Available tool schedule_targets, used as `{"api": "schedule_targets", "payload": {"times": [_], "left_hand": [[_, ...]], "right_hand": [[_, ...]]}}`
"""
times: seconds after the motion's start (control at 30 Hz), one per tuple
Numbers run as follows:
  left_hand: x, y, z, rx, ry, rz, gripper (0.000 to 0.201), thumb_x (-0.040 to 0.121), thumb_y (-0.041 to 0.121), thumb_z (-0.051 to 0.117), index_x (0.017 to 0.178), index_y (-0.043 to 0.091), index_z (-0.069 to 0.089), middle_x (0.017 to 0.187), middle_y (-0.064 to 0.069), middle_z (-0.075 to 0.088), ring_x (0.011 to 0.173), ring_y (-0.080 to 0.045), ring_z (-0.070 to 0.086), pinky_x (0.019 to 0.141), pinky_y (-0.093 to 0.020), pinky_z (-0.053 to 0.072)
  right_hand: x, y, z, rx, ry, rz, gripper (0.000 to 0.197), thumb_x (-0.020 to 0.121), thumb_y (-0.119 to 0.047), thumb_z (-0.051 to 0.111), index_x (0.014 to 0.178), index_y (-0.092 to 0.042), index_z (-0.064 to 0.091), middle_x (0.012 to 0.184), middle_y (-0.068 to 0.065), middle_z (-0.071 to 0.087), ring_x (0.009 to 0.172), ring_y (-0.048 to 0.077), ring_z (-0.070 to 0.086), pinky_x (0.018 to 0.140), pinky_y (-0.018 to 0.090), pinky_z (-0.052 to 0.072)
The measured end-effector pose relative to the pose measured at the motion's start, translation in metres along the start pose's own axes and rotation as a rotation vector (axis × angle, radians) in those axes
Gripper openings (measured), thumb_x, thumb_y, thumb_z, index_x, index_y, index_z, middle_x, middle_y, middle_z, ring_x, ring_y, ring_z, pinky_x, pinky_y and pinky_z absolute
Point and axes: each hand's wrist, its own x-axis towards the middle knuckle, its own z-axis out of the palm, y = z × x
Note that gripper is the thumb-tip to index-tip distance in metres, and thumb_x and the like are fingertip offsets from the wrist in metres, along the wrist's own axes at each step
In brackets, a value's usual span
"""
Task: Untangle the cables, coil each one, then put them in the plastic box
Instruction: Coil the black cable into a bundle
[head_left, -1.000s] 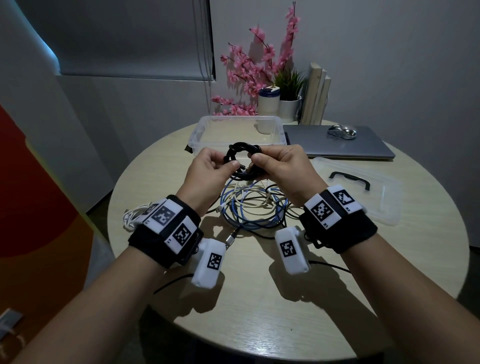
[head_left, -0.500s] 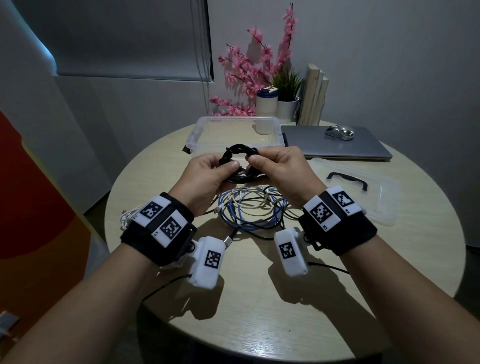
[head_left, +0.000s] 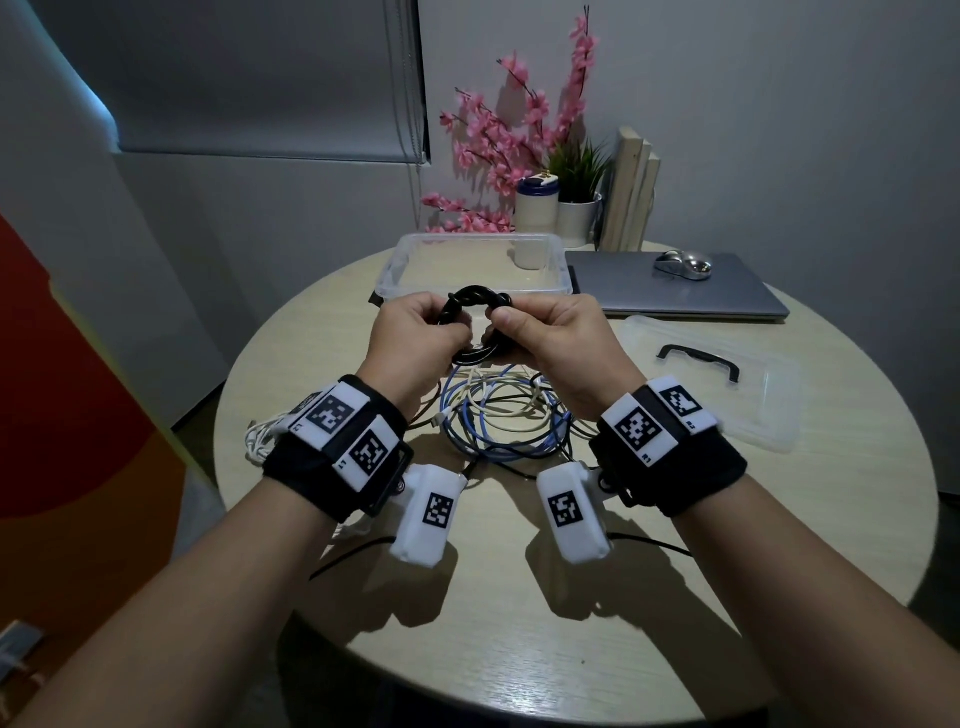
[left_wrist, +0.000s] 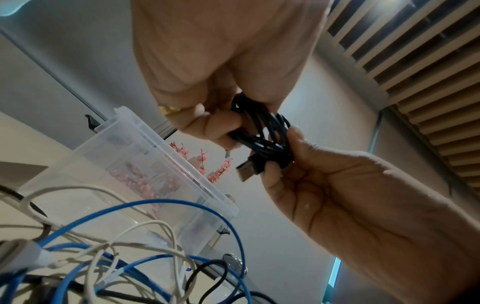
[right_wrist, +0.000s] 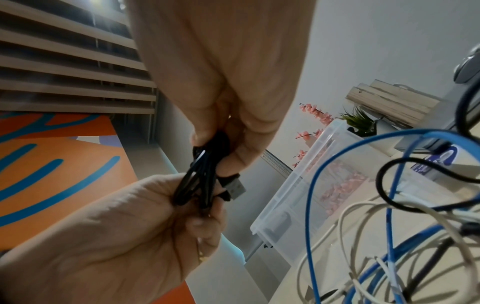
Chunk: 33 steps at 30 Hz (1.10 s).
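Observation:
A small coil of black cable (head_left: 475, 299) is held above the table, just in front of the clear plastic box (head_left: 395, 270). My left hand (head_left: 441, 325) pinches its left side and my right hand (head_left: 511, 325) pinches its right side. In the left wrist view the black cable (left_wrist: 262, 131) sits bundled between both hands, with its USB plug (left_wrist: 249, 168) sticking out. The right wrist view shows the same black bundle (right_wrist: 200, 176) and USB plug (right_wrist: 235, 187). Below the hands lies a tangle of blue, white and black cables (head_left: 498, 415). The box holds no cable.
The box's lid (head_left: 727, 395) with a black handle lies at the right. A closed laptop (head_left: 675, 291) with a mouse (head_left: 683, 265) sits behind it. A white cable bundle (head_left: 260, 436) lies by the left table edge. Pots and pink flowers stand at the back.
Both hands keep hold of the black coil, which has hardly moved. The left wrist has turned slightly and the fingers have shifted along the coil.

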Motion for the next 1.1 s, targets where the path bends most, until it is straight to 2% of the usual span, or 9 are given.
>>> {"api": "schedule_targets", "payload": {"times": [0.07, 0.23, 0.37, 0.47, 0.6, 0.7, 0.87, 1.0, 1.1], "left_hand": [[-0.003, 0.000, 0.002, 0.012, -0.093, 0.012, 0.021, 0.087, -0.001, 0.056, 0.076, 0.017, 0.059, 0.064, 0.004, 0.057, 0.048, 0.001, 0.050, 0.046, -0.010, 0.037], [-0.014, -0.004, 0.000, 0.038, -0.269, 0.099, 0.010, 0.099, 0.021, 0.047, 0.090, 0.022, 0.052, 0.077, 0.007, 0.058, 0.058, 0.006, 0.054, 0.056, -0.012, 0.041], [-0.012, -0.001, -0.002, 0.199, -0.178, 0.211, 0.026, 0.098, 0.043, 0.040, 0.085, 0.023, 0.050, 0.075, 0.005, 0.058, 0.067, -0.016, 0.059, 0.062, -0.037, 0.049], [-0.013, 0.001, 0.000, 0.266, -0.109, 0.275, 0.036, 0.100, 0.044, 0.034, 0.076, 0.019, 0.047, 0.064, 0.004, 0.054, 0.050, -0.015, 0.054, 0.053, -0.032, 0.044], [-0.013, -0.006, 0.004, 0.240, -0.032, 0.206, 0.046, 0.100, 0.047, 0.033, 0.080, 0.010, 0.053, 0.061, 0.000, 0.050, 0.048, -0.020, 0.053, 0.051, -0.032, 0.041], [-0.011, -0.009, 0.006, 0.252, -0.004, 0.186, 0.045, 0.099, 0.050, 0.034, 0.070, 0.018, 0.049, 0.063, 0.000, 0.051, 0.062, -0.029, 0.055, 0.060, -0.040, 0.043], [-0.010, -0.012, 0.002, 0.275, -0.037, 0.123, 0.043, 0.100, 0.048, 0.031, 0.085, 0.016, 0.055, 0.085, -0.006, 0.059, 0.087, -0.033, 0.061, 0.084, -0.050, 0.051], [-0.012, -0.016, -0.003, 0.239, -0.157, -0.003, 0.051, 0.099, 0.055, 0.022, 0.082, 0.020, 0.054, 0.079, -0.011, 0.062, 0.063, -0.025, 0.057, 0.058, -0.032, 0.045], [-0.014, -0.013, -0.008, -0.065, -0.293, -0.204, 0.057, 0.098, 0.058, 0.018, 0.090, 0.016, 0.055, 0.082, -0.017, 0.066, 0.053, -0.021, 0.057, 0.045, -0.024, 0.041]], "right_hand": [[0.000, -0.001, -0.001, 0.006, 0.027, -0.014, 0.017, 0.091, 0.002, 0.054, 0.085, -0.004, 0.068, 0.073, 0.016, 0.062, 0.069, 0.026, 0.062, 0.071, 0.035, 0.058], [0.002, -0.002, -0.006, 0.016, 0.044, 0.001, 0.014, 0.092, 0.000, 0.054, 0.091, 0.002, 0.068, 0.080, 0.021, 0.062, 0.075, 0.032, 0.062, 0.080, 0.048, 0.056], [0.003, -0.003, -0.004, 0.014, 0.064, 0.017, 0.013, 0.093, -0.003, 0.054, 0.093, -0.001, 0.067, 0.074, 0.016, 0.060, 0.070, 0.027, 0.061, 0.077, 0.045, 0.056], [0.003, -0.003, -0.003, 0.028, 0.059, 0.023, 0.013, 0.093, -0.002, 0.053, 0.092, 0.000, 0.066, 0.071, 0.013, 0.059, 0.065, 0.022, 0.060, 0.069, 0.034, 0.057], [0.001, -0.001, -0.001, 0.014, 0.052, 0.026, 0.015, 0.093, -0.001, 0.054, 0.097, 0.008, 0.065, 0.069, 0.013, 0.059, 0.062, 0.021, 0.058, 0.059, 0.028, 0.054], [0.001, 0.003, -0.001, -0.022, 0.051, 0.042, 0.013, 0.093, -0.003, 0.055, 0.096, 0.003, 0.066, 0.068, 0.010, 0.061, 0.060, 0.019, 0.059, 0.054, 0.026, 0.052], [0.004, 0.008, -0.003, -0.135, 0.023, 0.072, 0.013, 0.092, -0.004, 0.057, 0.090, 0.000, 0.068, 0.070, 0.011, 0.062, 0.064, 0.023, 0.060, 0.057, 0.030, 0.054], [0.004, 0.012, -0.002, -0.207, -0.010, 0.087, 0.023, 0.093, -0.004, 0.056, 0.073, -0.011, 0.067, 0.063, 0.003, 0.062, 0.059, 0.017, 0.061, 0.055, 0.028, 0.051], [0.003, 0.011, -0.002, -0.141, 0.007, 0.116, 0.021, 0.093, -0.003, 0.053, 0.077, -0.007, 0.066, 0.065, 0.006, 0.059, 0.060, 0.018, 0.058, 0.050, 0.023, 0.048]]}}
